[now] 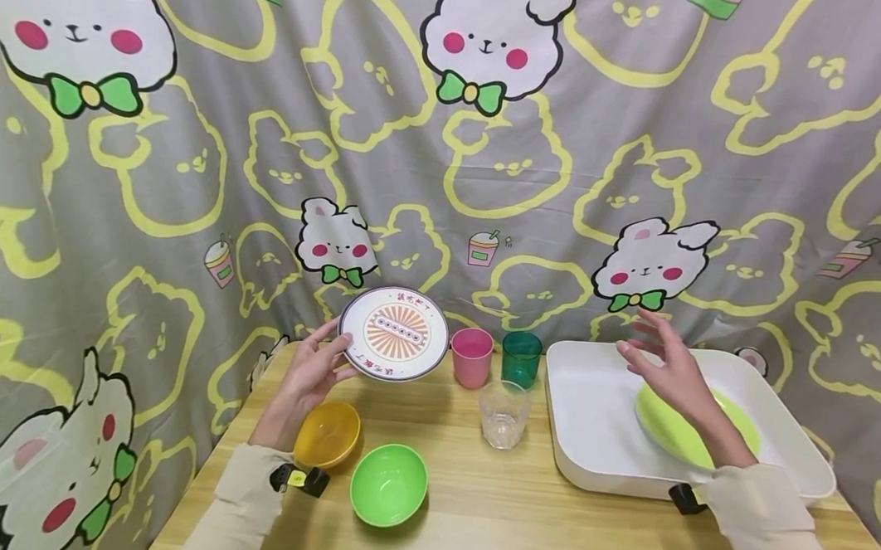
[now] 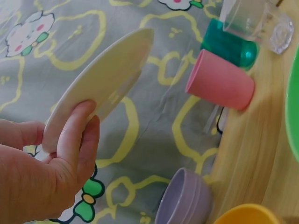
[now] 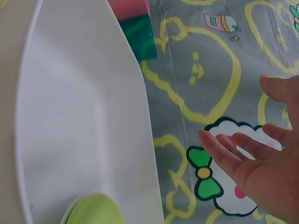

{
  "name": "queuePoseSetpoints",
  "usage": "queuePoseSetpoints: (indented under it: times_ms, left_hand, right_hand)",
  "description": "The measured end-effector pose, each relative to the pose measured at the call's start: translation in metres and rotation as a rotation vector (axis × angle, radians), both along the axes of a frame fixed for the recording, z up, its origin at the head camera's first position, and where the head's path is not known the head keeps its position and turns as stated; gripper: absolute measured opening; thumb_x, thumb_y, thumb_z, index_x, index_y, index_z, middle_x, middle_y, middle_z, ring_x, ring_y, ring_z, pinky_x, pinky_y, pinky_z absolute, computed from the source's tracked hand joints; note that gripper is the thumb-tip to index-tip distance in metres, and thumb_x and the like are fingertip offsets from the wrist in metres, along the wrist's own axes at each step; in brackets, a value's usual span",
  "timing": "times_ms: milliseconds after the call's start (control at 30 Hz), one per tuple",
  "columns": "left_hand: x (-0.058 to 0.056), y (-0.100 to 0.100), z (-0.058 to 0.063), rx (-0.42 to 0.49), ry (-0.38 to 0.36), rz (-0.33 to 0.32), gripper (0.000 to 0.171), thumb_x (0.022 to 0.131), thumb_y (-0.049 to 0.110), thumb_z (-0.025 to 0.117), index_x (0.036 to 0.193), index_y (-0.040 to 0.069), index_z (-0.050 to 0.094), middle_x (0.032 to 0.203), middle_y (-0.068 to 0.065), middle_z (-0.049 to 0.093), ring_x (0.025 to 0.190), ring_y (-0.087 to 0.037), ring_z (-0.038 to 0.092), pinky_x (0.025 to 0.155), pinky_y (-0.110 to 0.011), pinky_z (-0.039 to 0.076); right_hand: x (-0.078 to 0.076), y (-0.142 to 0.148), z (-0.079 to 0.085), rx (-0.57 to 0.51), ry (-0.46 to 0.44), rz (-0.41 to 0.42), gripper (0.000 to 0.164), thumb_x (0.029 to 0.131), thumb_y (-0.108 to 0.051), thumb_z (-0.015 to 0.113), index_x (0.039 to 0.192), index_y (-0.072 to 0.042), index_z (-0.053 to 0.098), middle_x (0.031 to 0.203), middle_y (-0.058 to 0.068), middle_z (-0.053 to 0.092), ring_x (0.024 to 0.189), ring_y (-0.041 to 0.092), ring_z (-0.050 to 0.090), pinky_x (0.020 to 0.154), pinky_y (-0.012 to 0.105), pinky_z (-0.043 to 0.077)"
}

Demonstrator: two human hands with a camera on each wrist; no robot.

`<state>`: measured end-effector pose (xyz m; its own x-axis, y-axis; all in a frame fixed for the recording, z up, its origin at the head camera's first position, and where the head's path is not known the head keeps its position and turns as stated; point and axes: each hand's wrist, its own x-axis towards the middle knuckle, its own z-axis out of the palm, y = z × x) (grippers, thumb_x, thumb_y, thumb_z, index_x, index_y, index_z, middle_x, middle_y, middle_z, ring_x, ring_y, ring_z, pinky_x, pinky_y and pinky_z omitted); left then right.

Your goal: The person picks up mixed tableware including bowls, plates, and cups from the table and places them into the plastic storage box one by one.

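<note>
My left hand [image 1: 311,373] grips the edge of a white patterned plate [image 1: 394,334], thumb on its face and fingers behind, as the left wrist view shows. The plate is held tilted above the table, its orange-rayed print facing me. Over the white tray [image 1: 587,470] hovers my right hand [image 1: 667,372], holding nothing, its fingers spread and relaxed. Below it a yellow-green plate [image 1: 690,429] lies in the tray, partly hidden by the right hand and forearm. In the right wrist view only an end of that plate [image 3: 96,211] shows.
Left of centre stand an orange bowl [image 1: 327,433] and a green bowl [image 1: 389,486]. A pink cup [image 1: 471,358], a teal cup [image 1: 520,360] and a clear cup [image 1: 504,415] stand left of the tray. The left wrist view adds a purple bowl [image 2: 184,200]. A patterned curtain [image 1: 446,159] hangs behind.
</note>
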<state>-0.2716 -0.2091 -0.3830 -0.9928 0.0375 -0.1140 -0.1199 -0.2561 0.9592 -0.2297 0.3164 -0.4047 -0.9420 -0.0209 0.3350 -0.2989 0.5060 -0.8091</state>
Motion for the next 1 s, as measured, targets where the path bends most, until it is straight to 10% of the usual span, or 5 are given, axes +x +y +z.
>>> queuePoseSetpoints:
  times_ms: [1000]
  left_hand:
    - [0.004, 0.035, -0.008, 0.061, 0.031, -0.109, 0.057, 0.105, 0.003, 0.053, 0.159, 0.006, 0.035, 0.111, -0.009, 0.064, 0.084, -0.016, 0.069, 0.069, -0.029, 0.063]
  right_hand:
    - [-0.023, -0.067, 0.008, -0.101, -0.041, 0.179, 0.077, 0.101, -0.024, 0.068, 0.163, -0.015, 0.023, 0.156, 0.023, 0.040, 0.131, 0.043, 0.053, 0.087, 0.033, 0.060]
